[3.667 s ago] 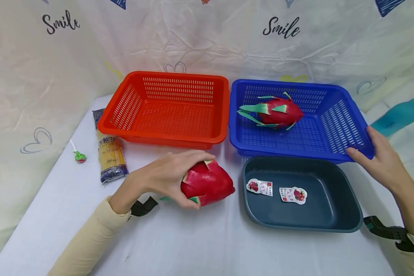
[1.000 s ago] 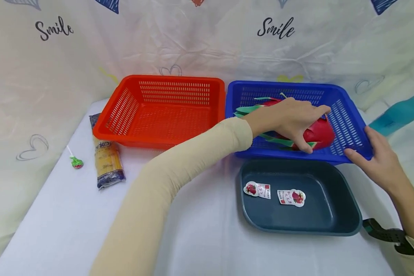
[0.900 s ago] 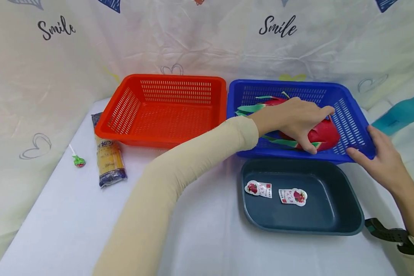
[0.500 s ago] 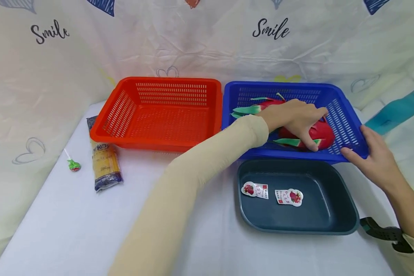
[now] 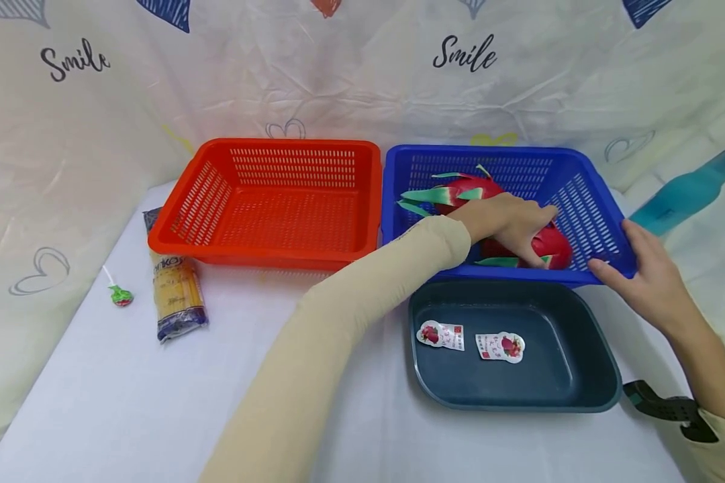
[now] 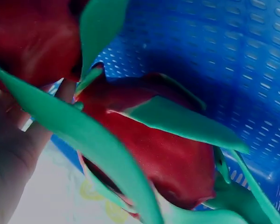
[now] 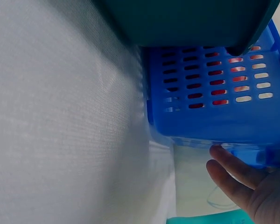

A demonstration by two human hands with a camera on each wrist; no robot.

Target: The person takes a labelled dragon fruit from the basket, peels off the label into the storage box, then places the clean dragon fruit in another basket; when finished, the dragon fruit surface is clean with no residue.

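Observation:
A red dragon fruit (image 5: pixel 557 247) with green scales sits at the front of the blue basket (image 5: pixel 598 208), and my left hand (image 5: pixel 513 221) grips it from above. The left wrist view shows this fruit (image 6: pixel 32 42) at upper left beside the fingers. Behind it in the same basket lies another dragon fruit (image 5: pixel 468 188), partly covered by the left hand. At the basket's front right corner, my right hand (image 5: pixel 652 282) holds the rim, thumb at the front and fingers along the outer side. In the right wrist view, its fingertips (image 7: pixel 218 151) touch the outer wall.
A red basket (image 5: pixel 302 258) stands left of the blue one. In front is a dark teal tub (image 5: pixel 538 376) with two dragon fruit stickers (image 5: pixel 500 346). A pasta pack (image 5: pixel 178 288) and a lollipop (image 5: pixel 119 295) lie left. A blue bottle (image 5: pixel 677 201) is at far right.
The left hand has carried the second dragon fruit from the table into the blue basket, lowering it slightly in the last second. The right hand stays on the rim. The head view has shifted.

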